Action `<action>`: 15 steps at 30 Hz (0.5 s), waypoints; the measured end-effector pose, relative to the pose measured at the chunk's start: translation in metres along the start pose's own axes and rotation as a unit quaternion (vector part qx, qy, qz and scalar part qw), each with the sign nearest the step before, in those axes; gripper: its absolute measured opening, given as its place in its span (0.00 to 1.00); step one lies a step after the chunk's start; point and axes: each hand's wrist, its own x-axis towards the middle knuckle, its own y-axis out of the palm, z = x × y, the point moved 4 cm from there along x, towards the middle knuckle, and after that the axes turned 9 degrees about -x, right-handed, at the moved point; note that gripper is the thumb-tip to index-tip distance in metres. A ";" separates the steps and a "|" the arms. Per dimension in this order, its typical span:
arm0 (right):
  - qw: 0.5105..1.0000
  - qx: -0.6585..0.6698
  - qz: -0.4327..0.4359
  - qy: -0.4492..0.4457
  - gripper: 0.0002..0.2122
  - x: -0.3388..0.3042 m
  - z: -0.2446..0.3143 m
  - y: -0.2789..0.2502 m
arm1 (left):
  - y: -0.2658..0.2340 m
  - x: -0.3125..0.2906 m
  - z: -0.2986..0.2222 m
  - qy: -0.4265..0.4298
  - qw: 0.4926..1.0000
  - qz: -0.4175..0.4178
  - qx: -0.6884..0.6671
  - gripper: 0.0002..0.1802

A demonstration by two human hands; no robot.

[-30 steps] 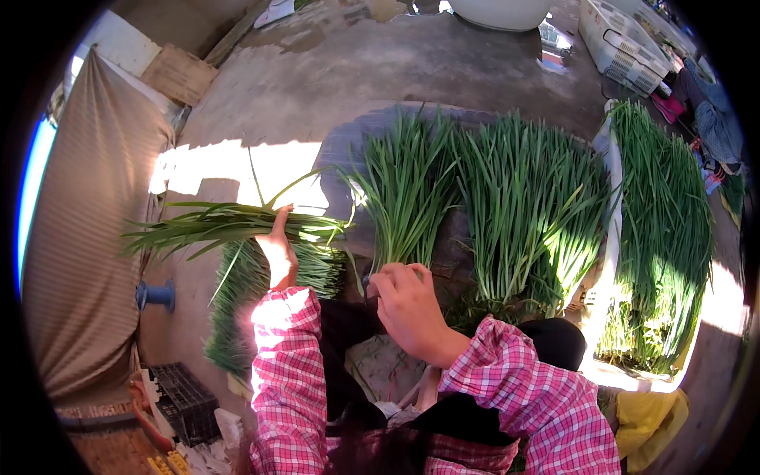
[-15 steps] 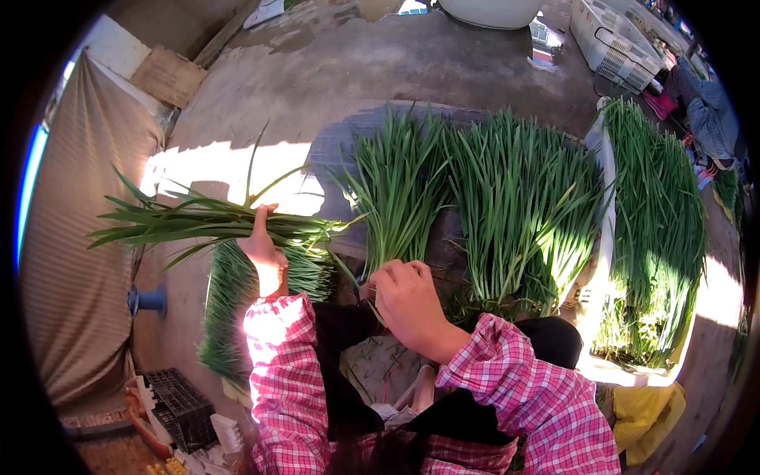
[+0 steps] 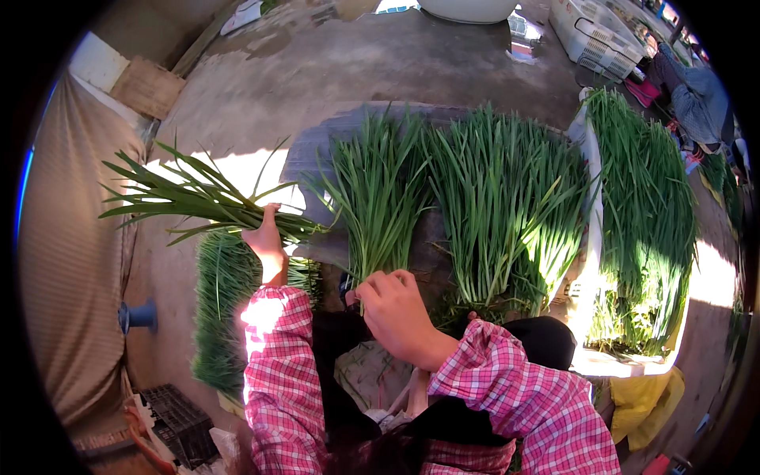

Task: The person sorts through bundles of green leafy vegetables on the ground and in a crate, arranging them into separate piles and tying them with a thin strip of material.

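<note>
My left hand (image 3: 267, 239) is closed around a bunch of garlic chives (image 3: 210, 202), holding it up with the leaf tips fanned toward the left. Curled closed, my right hand (image 3: 398, 310) is at the root end of a smaller pile of garlic chives (image 3: 380, 190). Its fingertips are hidden, so what they pinch cannot be made out. To the right of that pile lies a wider heap of garlic chives (image 3: 507, 198). More green stalks (image 3: 218, 309) are stacked beneath and beside my left forearm.
A white crate (image 3: 594, 214) full of long green chives (image 3: 641, 214) stands at the right. A blue spool-like object (image 3: 138, 315) and a black crate (image 3: 178, 423) are at the left. Farther off are white baskets (image 3: 595, 36), a white tub (image 3: 467, 9) and a person in blue clothing (image 3: 701, 103).
The bunch in my left hand has tilted, its leaf tips now higher and more spread. My right hand has shifted slightly left and down. The whole view has moved a little.
</note>
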 end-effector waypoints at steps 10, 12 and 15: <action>0.983 0.177 -0.042 0.038 0.15 0.024 -0.016 -0.027 | -0.031 -0.073 -0.105 -0.075 0.960 0.070 -0.260 0.15; 0.977 0.213 -0.014 -0.015 0.16 0.023 0.002 -0.029 | -0.037 -0.093 -0.116 -0.058 0.960 0.051 -0.271 0.15; 0.973 0.211 0.007 -0.091 0.17 0.018 0.016 -0.021 | -0.046 -0.110 -0.118 -0.077 0.951 0.026 -0.299 0.16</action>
